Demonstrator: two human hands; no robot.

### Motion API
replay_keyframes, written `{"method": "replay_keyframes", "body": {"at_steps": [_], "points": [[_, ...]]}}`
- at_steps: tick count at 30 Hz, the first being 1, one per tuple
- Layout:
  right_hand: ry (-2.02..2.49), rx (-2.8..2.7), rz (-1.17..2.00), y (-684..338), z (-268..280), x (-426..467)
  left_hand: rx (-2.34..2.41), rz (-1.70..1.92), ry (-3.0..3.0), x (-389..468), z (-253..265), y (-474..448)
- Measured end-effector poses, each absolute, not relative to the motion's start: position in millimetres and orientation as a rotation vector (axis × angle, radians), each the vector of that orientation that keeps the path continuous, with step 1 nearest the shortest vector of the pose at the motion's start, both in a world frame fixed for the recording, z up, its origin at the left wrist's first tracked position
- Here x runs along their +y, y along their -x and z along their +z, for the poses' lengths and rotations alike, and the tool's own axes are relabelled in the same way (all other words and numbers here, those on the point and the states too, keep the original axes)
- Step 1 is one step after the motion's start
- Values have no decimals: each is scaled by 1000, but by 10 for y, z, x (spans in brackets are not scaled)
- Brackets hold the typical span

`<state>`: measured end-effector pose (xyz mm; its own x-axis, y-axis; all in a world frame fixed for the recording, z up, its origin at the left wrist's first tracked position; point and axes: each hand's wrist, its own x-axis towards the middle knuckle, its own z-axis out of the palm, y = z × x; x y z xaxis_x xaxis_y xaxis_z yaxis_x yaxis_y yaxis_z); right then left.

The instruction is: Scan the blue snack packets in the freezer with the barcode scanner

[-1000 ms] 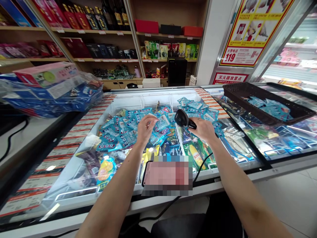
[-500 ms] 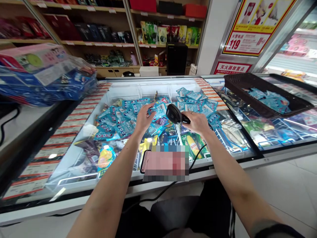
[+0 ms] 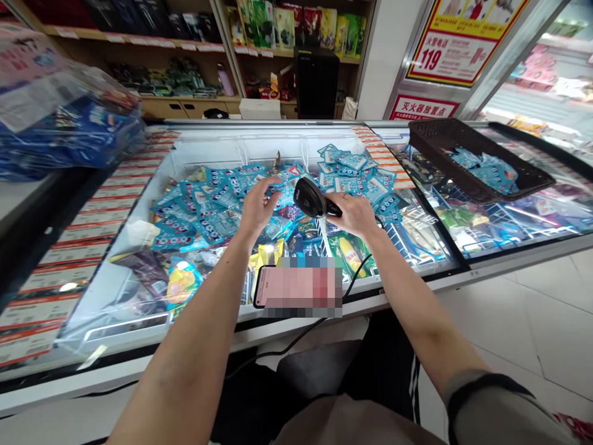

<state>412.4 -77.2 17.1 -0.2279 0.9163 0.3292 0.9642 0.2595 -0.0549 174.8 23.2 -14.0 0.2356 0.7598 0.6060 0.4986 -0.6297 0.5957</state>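
Right hand (image 3: 354,215) grasps scanner (image 3: 309,198) by its handle, leaving its head clear | left hand (image 3: 259,207) curves at blue packet (image 3: 288,185), pinch unclear | packets (image 3: 217,224) spread between freezer's (image 3: 102,374) front and back edges, apparently so faces show

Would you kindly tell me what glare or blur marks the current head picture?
In the head view, a white glare spot sits on the orange-and-white price labels; the plastic-wrapped blue package looks soft near the left edge; a pixelated patch covers much of the black-edged phone; the black handheld scanner looks fairly sharp.
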Motion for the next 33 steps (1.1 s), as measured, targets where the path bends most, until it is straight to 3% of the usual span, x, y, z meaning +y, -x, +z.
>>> {"method": "replay_keyframes", "body": {"at_steps": [33], "points": [[1696, -2221, -249, -4140, 131, -764, 1239, 1229, -2361, 333, -190, -1690]]}}
